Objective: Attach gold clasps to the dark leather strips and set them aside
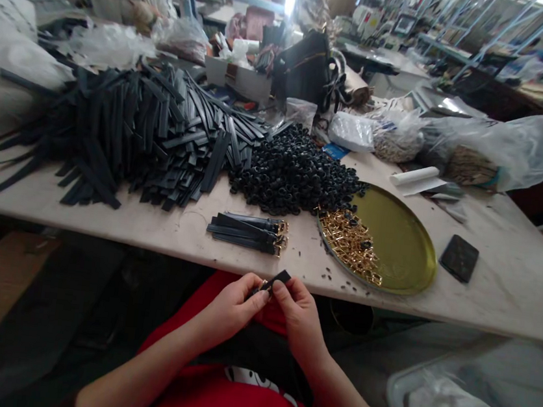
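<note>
Just off the table's front edge, my left hand and my right hand pinch one short black strap between thumbs and fingers. A bit of gold metal, seemingly a buckle, shows between the thumbs; the rest is hidden by my fingers. Past my hands lies a small stack of black straps with gold buckles. To the right, a round gold-coloured tray bears a heap of gold buckles. Behind are a mound of small black loops and a large pile of loose black straps.
A dark phone lies right of the tray. Plastic bags, a white paper roll and a black bag stand along the back. Tiny dark scraps dot the table. Another person is at the far left.
</note>
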Demonstrator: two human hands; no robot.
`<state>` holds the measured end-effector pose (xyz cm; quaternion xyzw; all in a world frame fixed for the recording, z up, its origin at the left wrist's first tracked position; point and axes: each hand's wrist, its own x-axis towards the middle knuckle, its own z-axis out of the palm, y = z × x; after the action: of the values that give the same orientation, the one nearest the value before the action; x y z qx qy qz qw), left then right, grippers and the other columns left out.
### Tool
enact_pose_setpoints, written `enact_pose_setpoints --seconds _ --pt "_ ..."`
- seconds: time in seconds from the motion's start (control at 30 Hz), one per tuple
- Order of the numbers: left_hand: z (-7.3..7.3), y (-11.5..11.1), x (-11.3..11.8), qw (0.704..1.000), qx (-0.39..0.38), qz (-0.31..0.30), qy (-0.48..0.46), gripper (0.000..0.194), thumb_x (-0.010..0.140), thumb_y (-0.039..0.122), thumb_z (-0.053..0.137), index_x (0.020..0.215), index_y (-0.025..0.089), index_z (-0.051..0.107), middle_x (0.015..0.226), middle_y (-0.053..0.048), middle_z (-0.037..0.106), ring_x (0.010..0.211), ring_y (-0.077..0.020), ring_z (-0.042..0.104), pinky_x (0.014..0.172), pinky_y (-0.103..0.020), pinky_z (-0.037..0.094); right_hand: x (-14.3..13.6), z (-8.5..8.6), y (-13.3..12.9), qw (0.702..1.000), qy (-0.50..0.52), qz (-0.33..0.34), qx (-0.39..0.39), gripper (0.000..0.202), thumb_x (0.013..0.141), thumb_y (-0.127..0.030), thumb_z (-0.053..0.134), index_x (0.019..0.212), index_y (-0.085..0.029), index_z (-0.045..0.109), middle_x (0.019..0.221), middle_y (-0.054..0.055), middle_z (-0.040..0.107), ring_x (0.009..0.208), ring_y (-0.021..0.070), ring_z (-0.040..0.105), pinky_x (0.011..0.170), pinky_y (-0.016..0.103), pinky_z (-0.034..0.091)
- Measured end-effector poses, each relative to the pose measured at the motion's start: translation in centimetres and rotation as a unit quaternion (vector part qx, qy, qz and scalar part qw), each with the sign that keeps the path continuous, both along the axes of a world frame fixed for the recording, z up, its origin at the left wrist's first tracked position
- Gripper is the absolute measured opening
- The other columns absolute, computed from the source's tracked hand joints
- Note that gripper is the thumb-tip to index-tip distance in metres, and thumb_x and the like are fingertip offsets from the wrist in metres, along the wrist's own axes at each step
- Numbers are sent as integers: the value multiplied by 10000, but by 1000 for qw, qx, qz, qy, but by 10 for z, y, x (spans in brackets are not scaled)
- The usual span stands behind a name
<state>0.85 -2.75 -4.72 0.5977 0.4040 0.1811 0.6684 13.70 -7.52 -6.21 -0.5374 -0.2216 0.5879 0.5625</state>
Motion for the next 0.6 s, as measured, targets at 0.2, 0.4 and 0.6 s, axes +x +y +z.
enact_pose_setpoints --seconds 0.2,0.4,0.6 --pt "-2 9 7 993 -116 20 -22 221 794 375 491 760 163 440 596 52 501 419 -41 350 410 -169 260 7 -3 9 999 -39 18 -4 237 767 -426 566 779 -197 506 639 -35 527 531 103 481 529 241 421" --pt "-7 15 14 996 -78 45 11 201 779 351 495 712 164 460 601 46 493 474 -66 390 452 -183 295 17 -5 8 907 -399 42 127 107 821 -306 494 777 -228 553 737 29 595 703 178 544 679 318 432" --pt "9 13 10 993 55 1 105 189 779 342 498 709 167 504 654 31 524 603 -115 451 527 -207 328 25 -5 11 939 -326 73 77 120 768 -317 562 729 -213 519 665 -12 539 616 139 501 584 263 406"
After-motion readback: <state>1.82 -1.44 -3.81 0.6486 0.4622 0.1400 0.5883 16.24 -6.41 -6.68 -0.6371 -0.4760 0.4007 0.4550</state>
